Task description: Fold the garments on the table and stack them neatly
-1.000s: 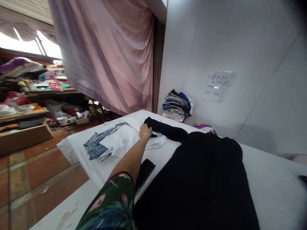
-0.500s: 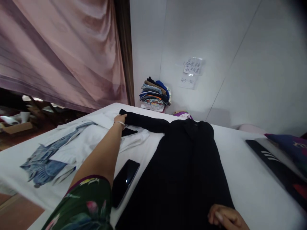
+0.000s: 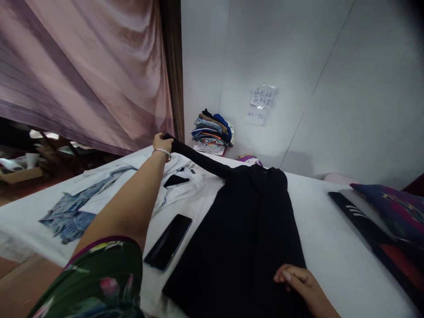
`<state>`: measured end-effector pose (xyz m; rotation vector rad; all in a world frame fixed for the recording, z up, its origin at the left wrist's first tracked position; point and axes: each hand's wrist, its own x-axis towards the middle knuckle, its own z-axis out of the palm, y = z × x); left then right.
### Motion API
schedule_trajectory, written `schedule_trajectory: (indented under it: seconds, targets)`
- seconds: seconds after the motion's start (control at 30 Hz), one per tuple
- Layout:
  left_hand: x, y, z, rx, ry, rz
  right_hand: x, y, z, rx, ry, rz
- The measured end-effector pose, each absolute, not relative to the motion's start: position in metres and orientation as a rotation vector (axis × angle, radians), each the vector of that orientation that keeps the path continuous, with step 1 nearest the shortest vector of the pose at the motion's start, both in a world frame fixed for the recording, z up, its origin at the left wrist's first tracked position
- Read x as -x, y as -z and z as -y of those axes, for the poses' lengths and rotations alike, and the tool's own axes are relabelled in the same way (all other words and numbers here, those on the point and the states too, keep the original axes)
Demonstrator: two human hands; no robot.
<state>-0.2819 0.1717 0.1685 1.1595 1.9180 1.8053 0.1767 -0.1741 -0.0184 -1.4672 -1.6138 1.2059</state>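
A black long-sleeved coat (image 3: pixel 228 234) lies spread on the white table, its collar toward the wall. My left hand (image 3: pixel 162 144), with a silver bracelet at the wrist, grips the cuff of one sleeve and holds it raised and stretched out to the left. My right hand (image 3: pixel 296 279) is over the coat's lower right part, fingers curled together; whether fabric is between them I cannot make out. Left of the coat lies a dark smartphone (image 3: pixel 168 242). Under my left arm are a white garment (image 3: pixel 188 185) and a blue denim garment (image 3: pixel 74 212).
A stack of folded clothes (image 3: pixel 213 130) stands at the table's far edge by the wall. To the right lie a black garment with white stripes (image 3: pixel 356 212) and a dark patterned cloth (image 3: pixel 394 203). A pink curtain (image 3: pixel 99 66) hangs at the left. Handwritten papers (image 3: pixel 261 97) are on the wall.
My left hand has lifted the sleeve's cuff higher, so the sleeve now slopes upward. My right hand has moved up and a little left over the coat. The view has shifted slightly.
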Motion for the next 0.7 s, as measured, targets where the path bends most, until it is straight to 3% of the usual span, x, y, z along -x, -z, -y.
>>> schedule_trajectory:
  seconds: [0.23,0.43,0.6,0.7]
  targets:
    - [0.262,-0.186,-0.148,-1.255,-1.841,-1.757,-0.175,0.007,0.169,1.376,-1.345,1.550]
    - [0.161,-0.207,-0.078,-1.961,-1.865,-1.346,-0.171,-0.059,0.130,1.331,-1.240,1.405]
    - [0.054,-0.160,0.020,-2.640,-1.435,-0.799,-0.155,-0.107,0.082,0.965,-1.312,1.083]
    - [0.020,-0.120,0.056,-2.696,-1.075,-0.589,-0.144,-0.106,0.073,0.891,-1.399,0.880]
